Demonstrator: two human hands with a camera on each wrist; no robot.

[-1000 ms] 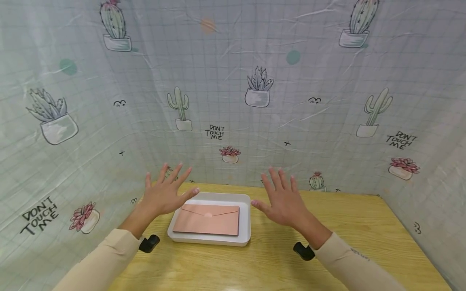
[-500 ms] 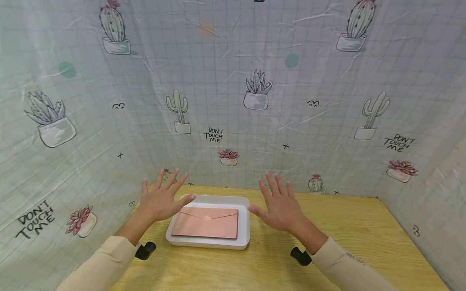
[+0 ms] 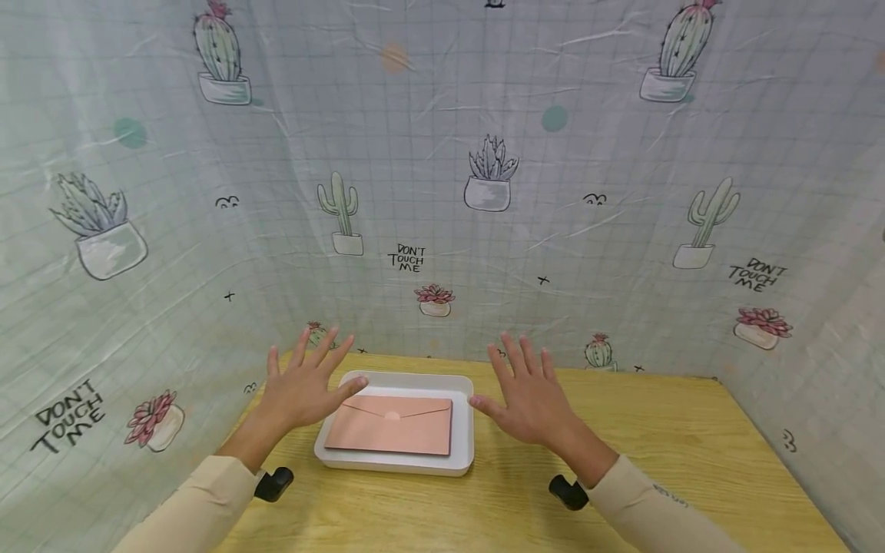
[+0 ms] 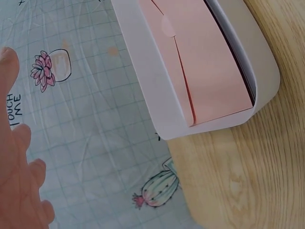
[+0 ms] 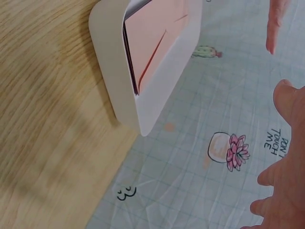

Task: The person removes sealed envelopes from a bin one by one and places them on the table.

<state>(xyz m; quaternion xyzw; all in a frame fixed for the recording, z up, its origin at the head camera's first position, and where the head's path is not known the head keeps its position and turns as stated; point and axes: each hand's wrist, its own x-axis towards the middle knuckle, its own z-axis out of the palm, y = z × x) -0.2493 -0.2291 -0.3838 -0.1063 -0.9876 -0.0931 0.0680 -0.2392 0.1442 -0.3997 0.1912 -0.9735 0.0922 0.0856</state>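
Note:
A pink envelope [image 3: 391, 430] lies flap side up in a shallow white tray [image 3: 394, 466] on the wooden table. Dark edges show beneath the envelope in both wrist views, so something may lie under it; what it is I cannot tell. My left hand [image 3: 301, 393] hovers at the tray's left side, fingers spread and straight, its thumb over the back left corner in the head view. To the right of the tray my right hand [image 3: 531, 399] is held up likewise, fingers spread, thumb pointing at the tray's edge. Neither hand holds anything.
A light yellow wooden table [image 3: 664, 453] spreads around the tray, with more of it to the right. Behind and at both sides hangs a curtain [image 3: 442, 192] printed with cacti. Black wrist devices [image 3: 274, 484] sit below both sleeves.
Both hands have sunk slightly lower in the head view and stay spread. The whole scene has shifted a little downward too. The envelope and tray keep their places on the table.

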